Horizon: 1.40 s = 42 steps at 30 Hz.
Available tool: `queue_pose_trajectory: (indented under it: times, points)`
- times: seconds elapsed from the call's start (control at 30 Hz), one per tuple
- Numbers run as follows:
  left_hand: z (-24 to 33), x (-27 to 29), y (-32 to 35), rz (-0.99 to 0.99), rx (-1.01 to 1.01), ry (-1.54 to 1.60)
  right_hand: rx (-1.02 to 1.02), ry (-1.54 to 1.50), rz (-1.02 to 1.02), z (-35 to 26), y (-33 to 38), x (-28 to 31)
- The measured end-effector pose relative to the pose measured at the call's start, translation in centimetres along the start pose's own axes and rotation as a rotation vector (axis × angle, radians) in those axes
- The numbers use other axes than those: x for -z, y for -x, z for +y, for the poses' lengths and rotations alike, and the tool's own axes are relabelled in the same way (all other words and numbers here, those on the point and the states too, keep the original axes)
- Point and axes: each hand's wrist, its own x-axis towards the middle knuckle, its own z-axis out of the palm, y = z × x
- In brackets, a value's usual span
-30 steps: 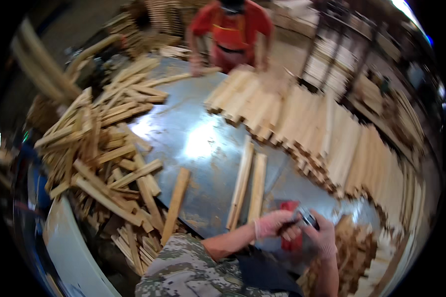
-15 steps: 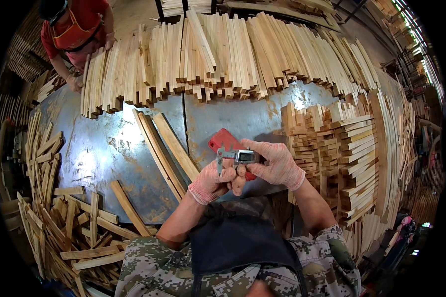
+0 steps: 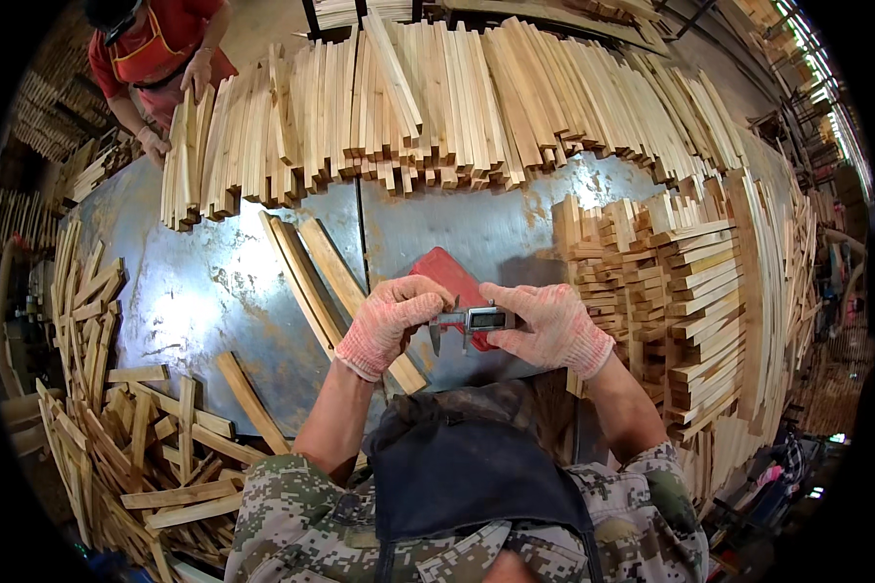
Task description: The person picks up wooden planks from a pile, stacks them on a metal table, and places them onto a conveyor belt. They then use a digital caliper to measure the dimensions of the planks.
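A digital caliper [image 3: 485, 319] with a small grey screen is held level in front of my chest. Both my hands wear pale pink knit gloves. My left hand [image 3: 391, 321] is closed, thumb and fingers pinching the caliper at its jaw end. With thumb and fingers, my right hand [image 3: 557, 327] grips the body beside the screen. The jaws point toward me and stand apart, with nothing visible between them. Beneath the caliper, a flat red phone-shaped object [image 3: 447, 275] lies on the metal table [image 3: 204, 282], partly covered by my hands and the tool.
Long wooden strips [image 3: 408, 107] form a wide row along the far side. More strips are stacked [image 3: 700, 321] at right, with a loose heap [image 3: 156, 447] at left. Several strips [image 3: 306, 291] lie left of my hands. A co-worker in red [image 3: 160, 58] handles strips at far left.
My left hand has moved up and left, its fingers no longer under the jaws. My right hand has shifted slightly right with the caliper. The co-worker's hand has lifted onto the strips.
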Motion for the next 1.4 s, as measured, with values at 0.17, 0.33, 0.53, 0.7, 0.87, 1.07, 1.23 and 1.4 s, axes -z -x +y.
queue_pose_trajectory:
  times: [0.17,0.33,0.53,0.7,0.87,1.07,1.23,1.4]
  points:
    - [-1.3,1.9,-0.4,-0.179,0.105,0.104,0.073,0.002,-0.010,0.2,0.4,-0.1]
    - [0.4,1.6,-1.9,-0.337,-0.311,0.700,0.061,-0.014,0.018,0.0,1.4,-0.1]
    - [-1.3,0.6,-0.9,-0.205,0.132,0.116,0.038,-0.106,-0.054,-0.4,1.5,0.8]
    - [-3.3,0.6,-1.0,-0.444,0.135,0.207,0.056,-0.233,-0.075,-0.9,1.5,0.2]
    - [-2.4,-0.2,-1.1,-0.322,0.152,0.034,0.040,-0.208,-0.094,-0.9,1.5,0.3]
    - [-5.8,0.0,0.8,-0.392,0.212,0.536,-0.016,-0.095,-0.070,-0.8,1.5,0.1]
    - [-8.4,-0.1,1.1,-0.354,0.230,0.767,-0.042,-0.047,-0.111,-0.1,1.1,-0.7]
    - [-11.1,0.2,0.1,-0.171,0.079,0.789,-0.228,-0.002,-0.223,-1.0,0.5,-1.1]
